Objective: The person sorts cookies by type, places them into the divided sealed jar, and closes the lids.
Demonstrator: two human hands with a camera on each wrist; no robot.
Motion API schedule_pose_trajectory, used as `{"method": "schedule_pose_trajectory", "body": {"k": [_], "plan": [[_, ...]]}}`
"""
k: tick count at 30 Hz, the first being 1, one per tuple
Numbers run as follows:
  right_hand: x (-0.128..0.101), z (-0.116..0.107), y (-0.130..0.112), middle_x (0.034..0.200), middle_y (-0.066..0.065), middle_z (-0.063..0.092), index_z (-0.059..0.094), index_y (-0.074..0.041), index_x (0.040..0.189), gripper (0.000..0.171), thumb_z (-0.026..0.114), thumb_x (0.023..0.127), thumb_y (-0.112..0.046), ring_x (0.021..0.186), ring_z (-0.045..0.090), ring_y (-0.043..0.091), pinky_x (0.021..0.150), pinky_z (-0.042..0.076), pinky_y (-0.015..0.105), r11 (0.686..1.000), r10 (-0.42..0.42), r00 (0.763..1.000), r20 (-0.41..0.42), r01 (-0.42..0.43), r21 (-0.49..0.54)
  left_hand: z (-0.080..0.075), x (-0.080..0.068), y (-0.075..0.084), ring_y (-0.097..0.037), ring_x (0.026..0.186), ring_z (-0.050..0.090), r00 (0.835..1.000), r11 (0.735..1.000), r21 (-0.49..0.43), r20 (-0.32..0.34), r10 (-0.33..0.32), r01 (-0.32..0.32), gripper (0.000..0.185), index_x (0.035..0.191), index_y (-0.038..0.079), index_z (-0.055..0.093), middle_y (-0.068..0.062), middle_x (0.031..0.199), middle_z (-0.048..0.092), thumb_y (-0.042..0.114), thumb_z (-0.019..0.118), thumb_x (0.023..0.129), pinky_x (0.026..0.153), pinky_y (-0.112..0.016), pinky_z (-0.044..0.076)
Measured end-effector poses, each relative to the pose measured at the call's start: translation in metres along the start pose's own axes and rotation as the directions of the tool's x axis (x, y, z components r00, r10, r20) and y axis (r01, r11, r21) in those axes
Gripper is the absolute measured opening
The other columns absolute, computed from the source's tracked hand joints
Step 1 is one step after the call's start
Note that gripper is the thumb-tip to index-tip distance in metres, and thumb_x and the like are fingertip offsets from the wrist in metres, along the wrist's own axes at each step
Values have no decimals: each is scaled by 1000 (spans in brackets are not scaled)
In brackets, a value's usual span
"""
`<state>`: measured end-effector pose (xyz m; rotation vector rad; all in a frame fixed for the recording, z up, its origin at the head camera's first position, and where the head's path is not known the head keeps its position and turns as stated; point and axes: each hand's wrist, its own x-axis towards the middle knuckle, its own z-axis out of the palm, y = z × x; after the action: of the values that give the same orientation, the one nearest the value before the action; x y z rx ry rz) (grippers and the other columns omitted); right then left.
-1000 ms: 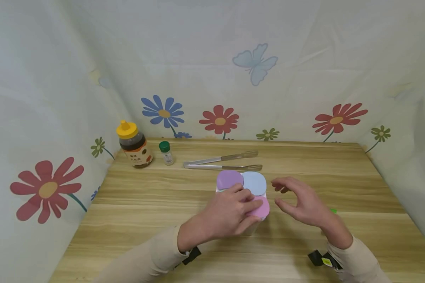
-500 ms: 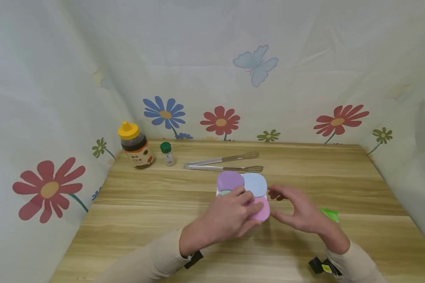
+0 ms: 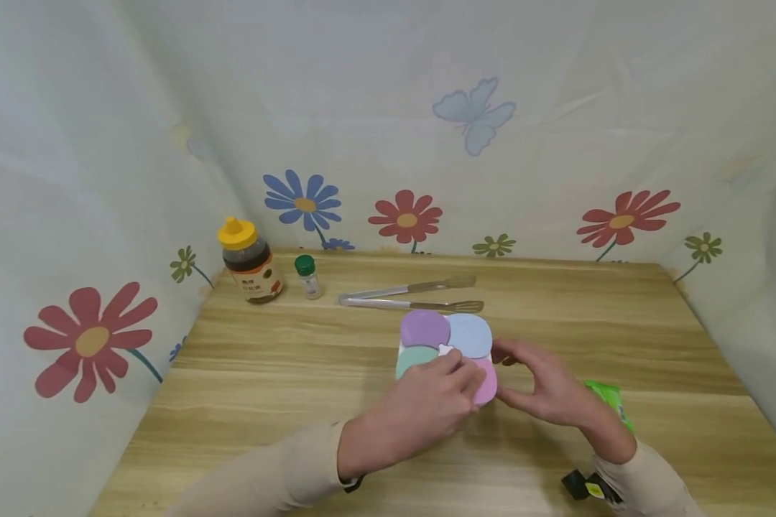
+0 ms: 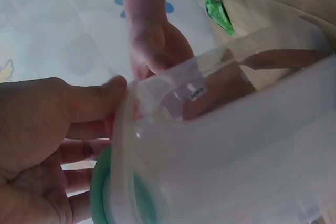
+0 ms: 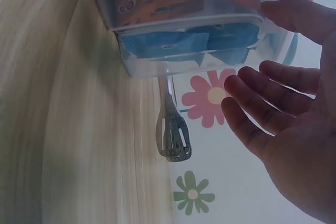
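On the table, left hand (image 3: 427, 406) grips the container (image 3: 445, 352); right hand (image 3: 543, 388) touches it, fingers relaxed.

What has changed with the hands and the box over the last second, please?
The right hand moved left, from hovering apart to the box's right side. The left hand slid nearer the person, uncovering the green lid section. Bottle, small jar and tongs stayed put.

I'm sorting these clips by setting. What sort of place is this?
Probably a staged tabletop booth, not a real kitchen: a wooden table walled by a flower-print cloth backdrop, with a honey bottle, tongs and a clear container with pastel lids.
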<state>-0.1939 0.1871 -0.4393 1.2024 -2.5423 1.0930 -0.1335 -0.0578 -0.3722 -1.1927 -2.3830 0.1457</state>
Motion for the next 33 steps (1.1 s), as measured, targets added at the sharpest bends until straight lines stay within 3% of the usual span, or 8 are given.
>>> {"method": "schedule_pose_trajectory", "body": {"k": [3,7,12,15,21,26,30,33], "plan": [[1,1,0,114,-4,63,53,-9,133,65,83,75,-15,102,61,17,83,56,35,1000,-9,1000,2,9,5,1,1,1,-13,89,51,1000,1000,18,4,-10,10,28,105,18,73,7,98,60,39,58,95,56,-19,50],[0,4,0,115,-6,61,51,-10,135,68,83,76,-18,103,60,17,83,56,35,1000,11,1000,17,-11,18,5,-2,-1,-14,96,52,998,1000,6,58,-31,31,46,125,19,66,7,103,61,51,58,92,64,-21,52],[0,8,-1,117,-3,59,43,-7,143,85,86,71,-19,105,58,13,86,56,38,999,25,999,29,-26,34,8,-6,-7,-16,108,54,999,992,-123,39,-30,34,58,127,14,63,3,116,60,52,70,84,93,-23,47],[0,10,-3,124,-1,56,33,-8,149,99,89,69,-22,112,55,12,90,54,40,998,37,998,57,-39,45,9,-13,-14,-20,121,52,999,971,-235,30,-43,49,68,130,7,58,-4,129,58,52,73,81,108,-27,39],[-2,14,-9,145,9,45,21,-10,155,114,91,67,-29,123,50,23,95,51,47,997,55,997,56,-58,52,13,-35,-38,-26,145,30,992,895,-429,55,-112,125,99,148,0,36,-14,154,36,57,75,77,118,-39,26],[-3,19,-14,157,9,31,13,-12,157,126,93,62,-34,133,44,28,101,46,51,996,86,995,47,-87,30,26,-48,-58,-24,151,8,982,837,-514,110,-154,189,121,156,2,13,-9,164,5,62,77,72,118,-42,23],[-2,23,-20,162,5,20,4,-16,158,134,93,60,-40,140,37,29,107,38,54,989,143,987,68,-145,26,39,-61,-70,-18,151,1,951,769,-561,220,-216,305,130,157,13,-6,2,164,-12,66,75,70,117,-42,24],[1,26,-22,163,2,16,2,-19,158,137,93,58,-44,144,29,30,111,32,57,983,179,982,68,-181,28,51,-70,-79,-17,151,2,924,696,-611,294,-244,377,134,156,18,-12,3,164,-12,67,76,68,117,-42,23]]}}
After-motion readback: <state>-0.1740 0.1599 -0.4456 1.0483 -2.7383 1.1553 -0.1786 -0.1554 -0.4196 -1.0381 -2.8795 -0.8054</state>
